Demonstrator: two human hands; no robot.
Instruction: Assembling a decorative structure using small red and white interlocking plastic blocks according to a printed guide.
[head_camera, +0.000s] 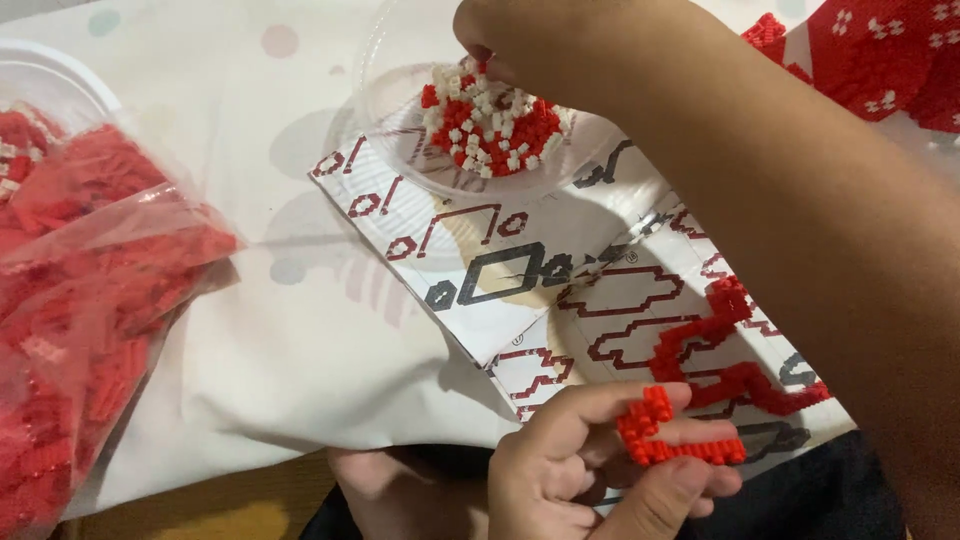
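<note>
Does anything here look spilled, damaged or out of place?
Nothing stands out. The red and white bricks sit inside the clear dish, the red ones stay in the plastic bag, and the instruction sheet lies flat, only creased along its folds.

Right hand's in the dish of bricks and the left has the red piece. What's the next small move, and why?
Probably pinch one brick and lift it clear. The right hand has its fingertips down in the clear dish of red and white bricks, while the left hand holds a small red brick assembly over the printed instruction sheet, apparently awaiting a piece.
</note>
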